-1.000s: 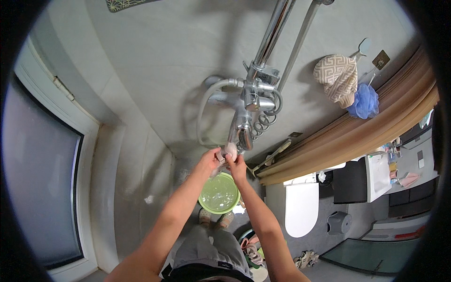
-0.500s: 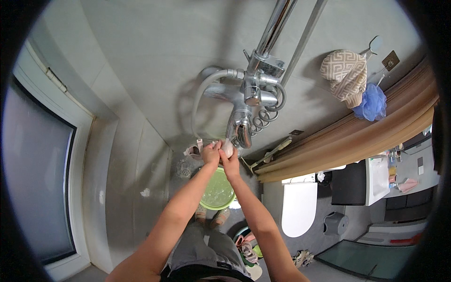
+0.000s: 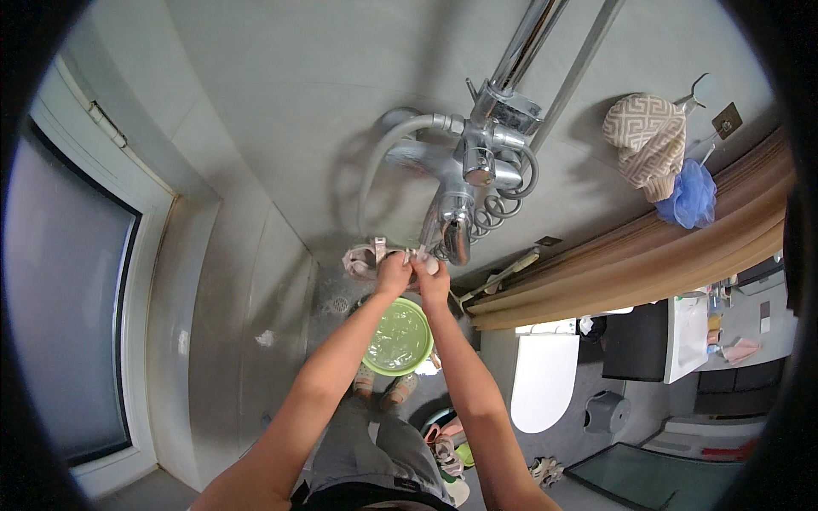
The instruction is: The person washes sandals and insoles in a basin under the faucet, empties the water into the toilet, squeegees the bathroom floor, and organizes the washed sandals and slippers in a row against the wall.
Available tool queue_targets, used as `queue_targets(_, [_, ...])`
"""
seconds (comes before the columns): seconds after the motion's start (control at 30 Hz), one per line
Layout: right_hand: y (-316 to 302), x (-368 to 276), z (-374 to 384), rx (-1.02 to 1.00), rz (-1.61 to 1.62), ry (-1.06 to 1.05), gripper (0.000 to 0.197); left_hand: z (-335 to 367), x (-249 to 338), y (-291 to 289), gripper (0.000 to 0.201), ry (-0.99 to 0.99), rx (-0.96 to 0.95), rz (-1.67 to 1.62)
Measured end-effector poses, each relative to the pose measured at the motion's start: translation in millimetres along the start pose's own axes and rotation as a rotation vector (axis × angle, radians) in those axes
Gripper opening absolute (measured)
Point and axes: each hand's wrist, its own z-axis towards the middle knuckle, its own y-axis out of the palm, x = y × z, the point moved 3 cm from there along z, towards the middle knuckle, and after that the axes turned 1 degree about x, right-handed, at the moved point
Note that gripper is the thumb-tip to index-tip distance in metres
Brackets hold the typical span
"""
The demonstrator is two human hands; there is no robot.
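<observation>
Both arms reach forward below the chrome shower mixer tap [image 3: 457,223], and the hands nearly meet under its spout. My right hand [image 3: 434,285] is closed on a small whitish rounded thing [image 3: 431,266], whose kind I cannot make out. Beside it, my left hand [image 3: 394,277] has its fingers curled in; what they hold, if anything, is hidden. A pale, pinkish crumpled thing [image 3: 360,262] shows just left of that hand; whether they touch is unclear. Beneath the wrists, a round green basin [image 3: 398,370] on the floor holds rippling water.
A grey hose [image 3: 368,183] loops left of the tap. On the right are a brown curtain [image 3: 596,285], a white toilet [image 3: 543,387], and a patterned bath mitt [image 3: 645,140] with a blue bath puff [image 3: 690,196]. A glazed door [image 3: 77,298] stands left. Shoes lie near my legs.
My view has shifted, so the tap sits farther right. Both hands have moved slightly apart, the whitish thing staying at the right hand. More of the basin and the pinkish thing now shows.
</observation>
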Motion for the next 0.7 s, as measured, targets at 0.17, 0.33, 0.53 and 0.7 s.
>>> queue_targets(0.17, [-7.3,12.2,2.6,-0.14,0.011,0.054,0.059,-6.0,14.6,-0.9,0.031,-0.139,0.018,-0.11])
queue_targets(0.33, [-13.8,15.8,-10.1,-0.088,-0.145,-0.183,0.048,-3.3,12.6,3.3,0.032,-0.562,0.058,-0.453])
queue_targets(0.53, [-24.8,-17.4,-20.0,-0.425,-0.042,-0.297,0.061,-12.6,9.8,22.6,0.037,-0.924,0.02,-1.412])
queue_targets(0.7, [-15.4,-1.5,-11.0,-0.431,0.014,0.271,0.078,-19.5,17.5,22.1,0.042,-0.87,0.201,-1.3])
